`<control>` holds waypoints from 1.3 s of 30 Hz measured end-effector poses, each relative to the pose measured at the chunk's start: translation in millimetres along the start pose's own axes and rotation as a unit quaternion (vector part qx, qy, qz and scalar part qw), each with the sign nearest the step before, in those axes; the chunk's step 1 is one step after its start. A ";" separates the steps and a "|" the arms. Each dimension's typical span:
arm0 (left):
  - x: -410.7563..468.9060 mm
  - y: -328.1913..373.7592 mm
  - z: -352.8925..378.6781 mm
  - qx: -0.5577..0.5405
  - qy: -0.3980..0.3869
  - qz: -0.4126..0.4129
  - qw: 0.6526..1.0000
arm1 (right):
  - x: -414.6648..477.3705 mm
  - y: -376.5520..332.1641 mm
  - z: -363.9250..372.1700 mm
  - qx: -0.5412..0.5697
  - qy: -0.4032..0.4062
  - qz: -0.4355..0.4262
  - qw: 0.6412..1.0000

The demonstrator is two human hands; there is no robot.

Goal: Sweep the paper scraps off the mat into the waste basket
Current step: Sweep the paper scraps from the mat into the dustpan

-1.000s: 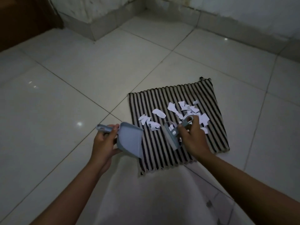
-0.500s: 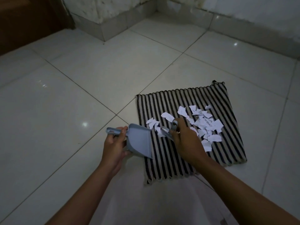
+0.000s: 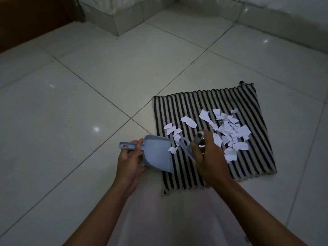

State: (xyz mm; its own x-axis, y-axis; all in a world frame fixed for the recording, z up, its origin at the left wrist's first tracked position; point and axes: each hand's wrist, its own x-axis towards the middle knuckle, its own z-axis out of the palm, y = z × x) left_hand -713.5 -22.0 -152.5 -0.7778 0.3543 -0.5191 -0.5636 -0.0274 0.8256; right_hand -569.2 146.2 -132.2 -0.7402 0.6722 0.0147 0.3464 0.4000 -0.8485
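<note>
A black-and-beige striped mat [image 3: 198,105] lies on the tiled floor. Several white paper scraps [image 3: 229,130] are scattered over its middle and right part. My left hand [image 3: 130,160] grips the handle of a small grey-blue dustpan [image 3: 158,151], whose open lip rests at the mat's left edge with a scrap touching it. My right hand [image 3: 209,157] is closed around a small grey hand brush [image 3: 192,144], held just right of the dustpan, bristles down on the mat. No waste basket is in view.
Pale glossy floor tiles [image 3: 88,103] surround the mat. A tiled wall corner [image 3: 113,20] juts out at the top, with a dark wooden surface [image 3: 26,18] at the top left. My light-coloured clothing [image 3: 168,219] fills the bottom centre.
My right hand has drawn the brush leftward toward the dustpan, pushing some scraps to its lip. The view has shifted, so the mat sits further right.
</note>
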 end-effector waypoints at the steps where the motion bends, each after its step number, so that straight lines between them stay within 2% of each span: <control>1: -0.3 -1.6 -0.6 -0.002 0.003 0.000 1.000 | -0.2 -0.2 0.3 -0.008 -0.013 0.000 1.000; 4: -2.2 -6.8 -1.0 -0.001 0.009 0.005 1.000 | -6.8 -2.5 12.6 -0.078 -0.082 -0.033 0.993; 6: -1.8 -9.1 -2.8 0.006 0.014 0.010 1.000 | -10.8 -4.4 21.6 -0.081 -0.086 -0.044 0.992; 11: 2.1 -14.2 -11.9 -0.010 0.039 0.034 0.999 | -3.7 -6.1 2.0 0.026 0.023 0.014 0.999; 16: 3.7 -10.2 -9.0 -0.019 0.058 0.060 0.996 | 16.2 -2.9 -7.6 -0.020 0.082 0.033 0.996; 19: 7.1 -9.4 -5.3 -0.013 0.059 0.059 0.996 | 20.2 -5.5 0.3 -0.045 0.038 0.044 0.997; 23: 9.6 -12.2 -4.9 -0.010 0.064 0.057 0.996 | 3.9 -9.4 12.5 -0.036 -0.045 0.008 0.998; 25: 9.2 -12.7 -5.0 -0.014 0.064 0.058 0.996 | 0.6 -7.2 10.5 -0.002 -0.036 0.013 0.999; 29: 8.3 -14.5 -5.2 -0.022 0.064 0.053 0.996 | 4.9 -3.3 6.3 -0.004 0.063 0.009 0.998; 31: 9.3 -14.6 -5.4 -0.025 0.066 0.052 0.996 | 7.1 -5.8 10.6 -0.013 0.046 0.009 0.999; 35: 11.6 -13.0 -4.7 -0.023 0.066 0.054 0.996 | 8.7 -10.6 20.8 -0.046 -0.040 -0.010 0.998; 39: 13.2 -12.3 -4.3 -0.008 0.054 0.058 0.997 | 14.7 -13.4 21.7 -0.036 -0.012 -0.021 0.999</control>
State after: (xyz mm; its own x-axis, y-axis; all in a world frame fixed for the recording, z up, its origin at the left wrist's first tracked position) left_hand -718.1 -21.0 -170.5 -0.8630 0.2443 -0.4421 -0.4719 -0.0779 0.8782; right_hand -597.2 137.1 -132.1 -0.7682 0.6392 0.0359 0.3553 0.4723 -0.8067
